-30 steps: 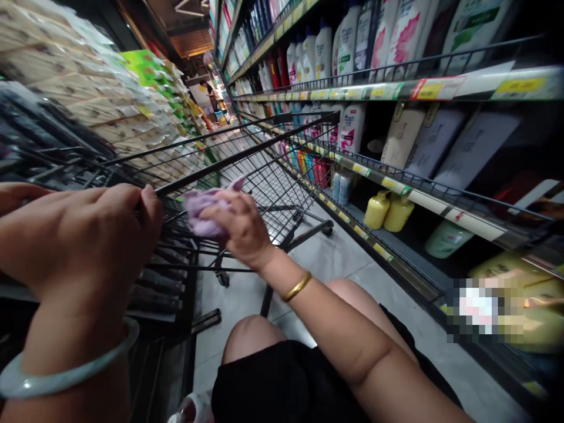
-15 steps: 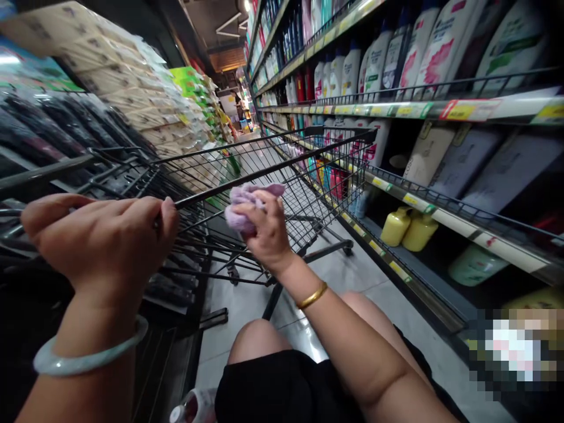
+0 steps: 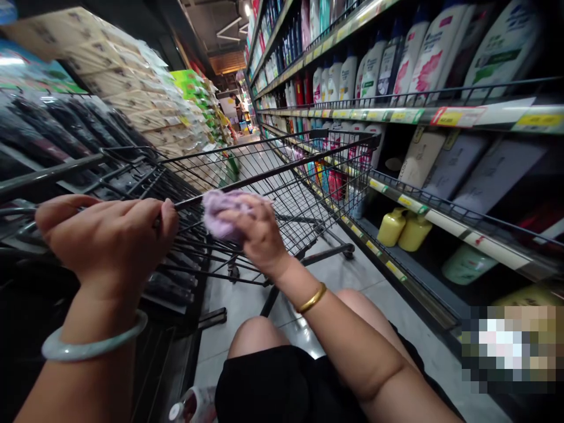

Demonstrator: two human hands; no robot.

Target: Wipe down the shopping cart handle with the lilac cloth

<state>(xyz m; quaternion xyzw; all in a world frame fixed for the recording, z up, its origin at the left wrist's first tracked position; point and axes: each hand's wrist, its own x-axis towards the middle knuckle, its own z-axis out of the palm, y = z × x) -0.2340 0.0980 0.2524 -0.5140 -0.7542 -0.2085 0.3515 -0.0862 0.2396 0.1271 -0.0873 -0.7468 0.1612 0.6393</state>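
Note:
A black wire shopping cart [image 3: 304,232] stands in front of me on the aisle floor. My left hand [image 3: 114,235], with a pale bangle at the wrist, is wrapped round the cart's top rail near its left end. In my right hand [image 3: 264,241], which has a gold bracelet at the wrist, is a bunched light purple cloth [image 3: 220,214]. The cloth lies against the top rail, just right of my left hand. My right fingers are closed over it, and part of the rail is hidden behind it.
Shelves with shampoo bottles [image 3: 429,59] line the right side, with yellow pump bottles [image 3: 391,228] lower down. Stacked tan packages [image 3: 118,88] and dark packaged goods [image 3: 66,126] rise at left. A bottle [image 3: 194,405] stands by my knee. Far down the aisle is a person [image 3: 238,107].
My right hand has slid the purple cloth leftward along the rail, closer to my left hand. The left hand keeps its grip, and the view has shifted slightly.

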